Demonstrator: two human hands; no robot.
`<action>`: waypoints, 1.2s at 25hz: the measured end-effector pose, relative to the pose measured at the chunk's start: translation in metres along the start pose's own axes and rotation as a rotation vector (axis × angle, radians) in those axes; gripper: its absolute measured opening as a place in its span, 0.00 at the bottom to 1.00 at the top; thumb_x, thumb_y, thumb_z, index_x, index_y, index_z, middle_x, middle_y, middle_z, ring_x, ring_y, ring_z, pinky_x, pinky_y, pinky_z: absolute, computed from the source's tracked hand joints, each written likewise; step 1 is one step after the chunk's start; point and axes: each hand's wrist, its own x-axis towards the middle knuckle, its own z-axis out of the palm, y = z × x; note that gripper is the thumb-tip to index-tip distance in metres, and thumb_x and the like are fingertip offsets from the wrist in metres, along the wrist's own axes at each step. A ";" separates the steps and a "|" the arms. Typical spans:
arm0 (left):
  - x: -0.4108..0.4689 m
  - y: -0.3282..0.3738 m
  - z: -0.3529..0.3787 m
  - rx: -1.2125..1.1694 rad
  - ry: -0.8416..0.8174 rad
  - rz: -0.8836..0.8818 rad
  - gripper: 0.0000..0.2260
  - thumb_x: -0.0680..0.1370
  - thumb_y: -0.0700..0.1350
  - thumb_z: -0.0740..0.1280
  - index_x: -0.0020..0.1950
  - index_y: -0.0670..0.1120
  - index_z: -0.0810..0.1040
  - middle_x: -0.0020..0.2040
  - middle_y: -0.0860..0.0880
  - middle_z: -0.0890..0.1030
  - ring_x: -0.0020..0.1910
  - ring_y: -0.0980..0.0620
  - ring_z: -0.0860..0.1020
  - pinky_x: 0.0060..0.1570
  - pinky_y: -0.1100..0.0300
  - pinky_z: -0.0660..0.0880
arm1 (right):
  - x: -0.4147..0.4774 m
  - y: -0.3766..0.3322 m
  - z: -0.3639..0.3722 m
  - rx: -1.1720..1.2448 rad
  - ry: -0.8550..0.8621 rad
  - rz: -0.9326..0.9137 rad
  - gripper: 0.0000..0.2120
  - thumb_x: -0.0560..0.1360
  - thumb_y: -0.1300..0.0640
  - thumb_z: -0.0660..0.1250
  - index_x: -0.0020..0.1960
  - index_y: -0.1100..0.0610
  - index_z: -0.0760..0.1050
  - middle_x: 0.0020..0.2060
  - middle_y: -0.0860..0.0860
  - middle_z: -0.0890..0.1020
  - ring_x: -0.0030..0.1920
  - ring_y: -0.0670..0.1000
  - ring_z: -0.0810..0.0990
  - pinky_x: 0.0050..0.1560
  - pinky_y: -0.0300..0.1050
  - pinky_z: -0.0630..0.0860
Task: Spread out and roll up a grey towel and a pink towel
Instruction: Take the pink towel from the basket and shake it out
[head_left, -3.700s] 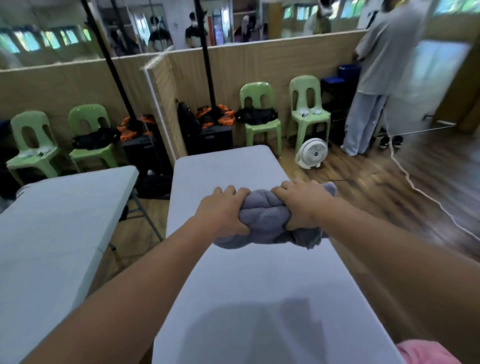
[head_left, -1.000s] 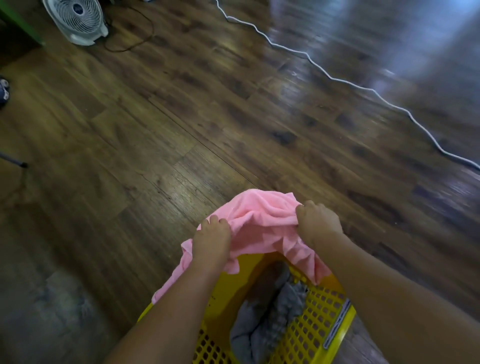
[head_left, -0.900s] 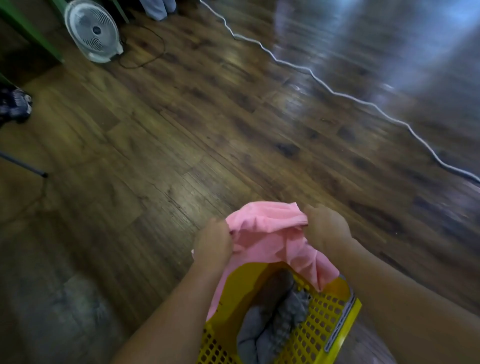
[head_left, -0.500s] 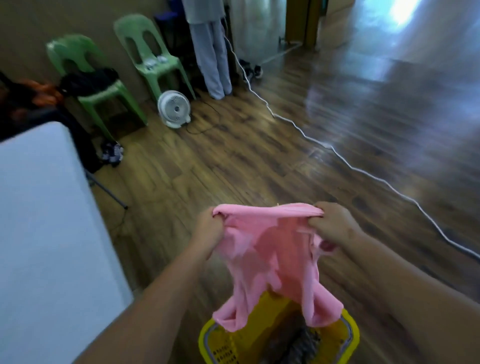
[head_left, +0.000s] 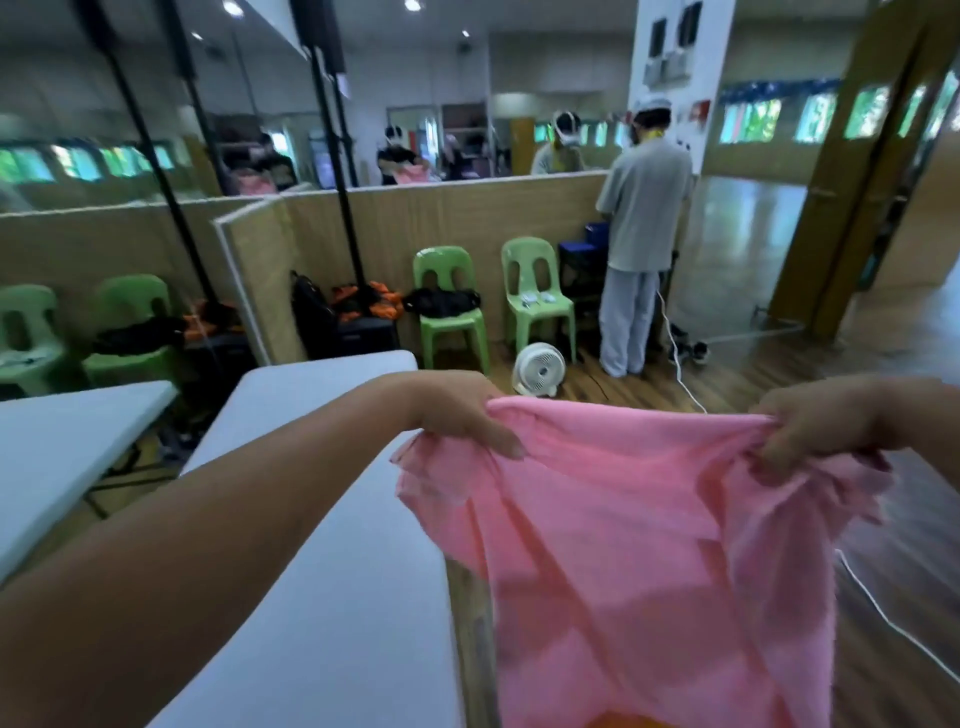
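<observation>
The pink towel (head_left: 639, 545) hangs stretched in the air, to the right of the white table (head_left: 332, 597), over the wooden floor. My left hand (head_left: 462, 415) grips its upper left corner and my right hand (head_left: 826, 421) grips its upper right corner. The cloth sags and wrinkles below the taut top edge. A sliver of the yellow basket (head_left: 623, 721) shows under the towel's lower edge. The grey towel is hidden from view.
A second white table (head_left: 62, 447) stands to the left. Green chairs (head_left: 537, 301) with bags line a wooden partition ahead. A small white fan (head_left: 538, 370) sits on the floor. A person in grey (head_left: 641, 244) stands at the back right. A white cable (head_left: 883, 618) crosses the floor.
The grey towel went from the table into the yellow basket. Both hands lifted the pink towel out of the basket, spread it wide, and my view rose toward the table.
</observation>
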 end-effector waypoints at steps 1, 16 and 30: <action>-0.007 -0.007 -0.010 0.003 -0.025 -0.008 0.13 0.72 0.54 0.77 0.52 0.49 0.84 0.50 0.49 0.86 0.49 0.49 0.85 0.51 0.52 0.83 | 0.003 -0.014 -0.009 -0.043 -0.040 -0.006 0.15 0.61 0.55 0.77 0.45 0.62 0.84 0.43 0.62 0.86 0.41 0.59 0.84 0.45 0.53 0.80; 0.175 -0.334 -0.230 0.101 0.463 -0.256 0.05 0.79 0.44 0.67 0.48 0.44 0.80 0.38 0.49 0.78 0.41 0.46 0.79 0.43 0.50 0.75 | 0.325 -0.368 -0.136 -0.865 0.950 0.053 0.08 0.79 0.61 0.60 0.44 0.58 0.77 0.38 0.54 0.81 0.40 0.54 0.79 0.49 0.49 0.78; -0.025 -0.489 -0.427 0.190 1.692 -0.289 0.09 0.82 0.43 0.58 0.53 0.44 0.77 0.49 0.45 0.79 0.44 0.49 0.76 0.40 0.62 0.71 | 0.380 -0.564 -0.155 -0.250 1.650 -0.689 0.08 0.78 0.56 0.65 0.57 0.53 0.73 0.52 0.59 0.79 0.52 0.62 0.78 0.45 0.58 0.79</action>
